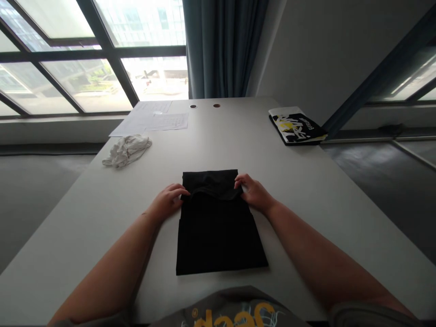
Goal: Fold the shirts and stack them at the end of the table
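**Black garment lies folded on table, both hands at upper fold**

The garment is laid flat at the middle of the table, near the edge closest to the wearer of the camera, and is squared into a long rectangle. The fabric is matte, soft and apparently a knit. Stepped layers are seen along the left side, and the far end is turned over in a loose, rounded fold.

The left hand is placed at the left side of that fold. Its fingers are held close together and lightly curled, with the fingertips on the fabric. The right hand is placed at the upper right corner, with the fingers together and bent over the folded edge. Whether the fabric is pinched by either hand cannot be told.

A crumpled white cloth is left on the table, far to the left of the garment. Beyond it, flat papers are laid near the far edge. A black packet with a yellow and white print lies at the far right, well apart from the garment; its contents cannot be told. Two round ports are set into the tabletop near the far edge.
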`<state>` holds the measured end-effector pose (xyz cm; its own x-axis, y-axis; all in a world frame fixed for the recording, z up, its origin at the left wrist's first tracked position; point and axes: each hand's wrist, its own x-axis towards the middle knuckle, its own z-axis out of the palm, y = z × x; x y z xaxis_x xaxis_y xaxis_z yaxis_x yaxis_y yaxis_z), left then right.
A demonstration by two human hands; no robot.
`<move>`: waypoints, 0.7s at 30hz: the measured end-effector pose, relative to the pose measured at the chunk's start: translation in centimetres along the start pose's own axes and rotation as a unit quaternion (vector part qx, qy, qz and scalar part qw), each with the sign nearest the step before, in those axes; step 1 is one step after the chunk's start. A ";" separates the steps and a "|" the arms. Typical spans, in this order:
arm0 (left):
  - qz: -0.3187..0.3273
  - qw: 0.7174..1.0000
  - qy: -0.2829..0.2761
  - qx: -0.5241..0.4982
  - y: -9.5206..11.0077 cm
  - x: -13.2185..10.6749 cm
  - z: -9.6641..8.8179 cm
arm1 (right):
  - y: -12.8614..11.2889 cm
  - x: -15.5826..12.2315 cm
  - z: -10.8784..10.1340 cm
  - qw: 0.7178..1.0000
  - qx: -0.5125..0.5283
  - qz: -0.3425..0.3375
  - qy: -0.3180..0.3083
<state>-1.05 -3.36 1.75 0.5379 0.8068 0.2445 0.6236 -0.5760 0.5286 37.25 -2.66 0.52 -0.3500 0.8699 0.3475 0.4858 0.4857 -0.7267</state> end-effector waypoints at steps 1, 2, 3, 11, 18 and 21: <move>0.003 1.000 -0.014 0.014 0.2 -0.2 0.0 | -0.1 -0.2 0.0 0.999 -0.019 -0.011 -0.027; 0.005 0.999 -0.022 0.025 0.4 -0.4 0.0 | -0.1 -0.3 0.0 0.998 -0.041 -0.021 -0.046; 0.007 0.999 -0.026 0.033 0.5 -0.4 0.0 | -0.1 -0.4 -0.1 0.996 -0.064 -0.030 -0.056; 0.030 0.996 -0.056 0.060 1.1 -0.6 -1.2 | 0.5 -0.9 -0.9 0.991 -0.125 -0.036 -0.024; -0.020 0.994 0.029 0.103 4.6 4.2 1.5 | -3.2 3.6 2.6 0.973 -0.223 0.035 0.051; -0.101 0.976 -0.012 0.190 5.0 6.7 4.4 | -4.5 5.2 5.9 0.951 -0.295 0.075 -0.045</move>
<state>8.18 -1.40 2.47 0.3924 0.9084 0.1447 0.8814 -0.4163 0.2231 28.50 -0.81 2.13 -0.2949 0.9356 0.1940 0.8917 0.3424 -0.2961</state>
